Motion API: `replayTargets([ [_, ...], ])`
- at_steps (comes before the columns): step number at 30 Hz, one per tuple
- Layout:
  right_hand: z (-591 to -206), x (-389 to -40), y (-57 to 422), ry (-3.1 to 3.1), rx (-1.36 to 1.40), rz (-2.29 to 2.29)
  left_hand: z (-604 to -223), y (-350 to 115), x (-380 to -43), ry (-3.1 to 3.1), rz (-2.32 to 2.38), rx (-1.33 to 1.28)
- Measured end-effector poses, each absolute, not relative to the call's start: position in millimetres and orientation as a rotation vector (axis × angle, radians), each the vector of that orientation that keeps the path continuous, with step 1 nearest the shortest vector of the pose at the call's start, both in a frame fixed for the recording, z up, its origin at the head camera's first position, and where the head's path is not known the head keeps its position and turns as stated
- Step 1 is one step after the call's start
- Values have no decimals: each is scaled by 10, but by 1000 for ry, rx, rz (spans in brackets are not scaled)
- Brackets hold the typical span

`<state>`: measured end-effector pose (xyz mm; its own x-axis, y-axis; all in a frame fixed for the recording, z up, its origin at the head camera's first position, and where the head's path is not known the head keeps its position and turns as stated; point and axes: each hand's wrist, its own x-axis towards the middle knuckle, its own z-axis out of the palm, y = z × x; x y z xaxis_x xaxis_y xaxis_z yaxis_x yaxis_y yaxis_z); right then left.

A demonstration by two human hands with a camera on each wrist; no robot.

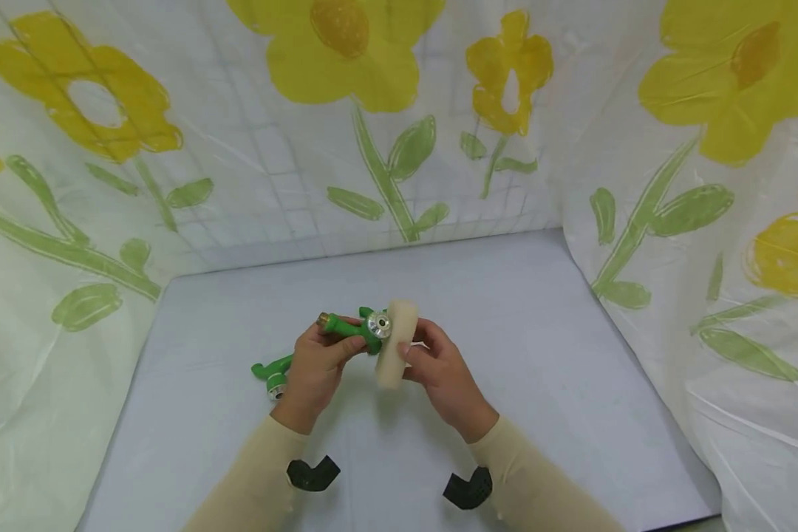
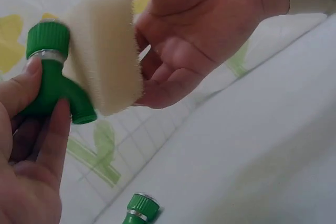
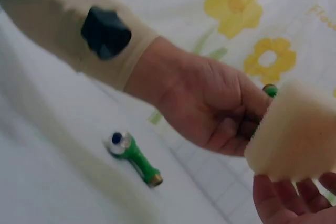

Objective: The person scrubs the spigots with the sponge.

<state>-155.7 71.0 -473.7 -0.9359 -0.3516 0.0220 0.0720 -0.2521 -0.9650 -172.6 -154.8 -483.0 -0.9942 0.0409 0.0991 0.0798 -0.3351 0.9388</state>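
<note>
Green tap [image 1: 350,329], head view: gripped in left hand [image 1: 315,369], fingers curled round it, above pale table [image 1: 532,355]. Right hand [image 1: 447,373] pinches cream sponge [image 1: 392,352] between thumb and fingers, beside tap. Left wrist view: sponge appears touching tap. Right wrist view: second tap [image 3: 136,161] lies on table.

flower-printed white curtain [image 1: 253,185]: behind, both sides | pale tabletop [image 1: 545,340]: flat, curtain-bordered

Rough sponge [image 2: 113,59], glossy metal-ringed tap [image 2: 51,80]
</note>
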Motion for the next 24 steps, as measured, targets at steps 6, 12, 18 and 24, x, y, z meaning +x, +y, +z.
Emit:
replayTargets([
  [6,-4748,-1465,639,1954,-362,-2274,-4834,-1509,-1710,-1935,-2216,-109],
  [12,-4752,-1515,740,2663,-739,-1977,-4819,-1532,-1681,-2098,-2059,-207],
  [18,-4654,-1690,886,2666,-888,-1842,-4756,-1593,-1675,-2173,-1958,-367],
  [24,-4704,-1663,893,2491,-797,-1798,-4728,-1654,-1683,-2142,-1896,-253],
])
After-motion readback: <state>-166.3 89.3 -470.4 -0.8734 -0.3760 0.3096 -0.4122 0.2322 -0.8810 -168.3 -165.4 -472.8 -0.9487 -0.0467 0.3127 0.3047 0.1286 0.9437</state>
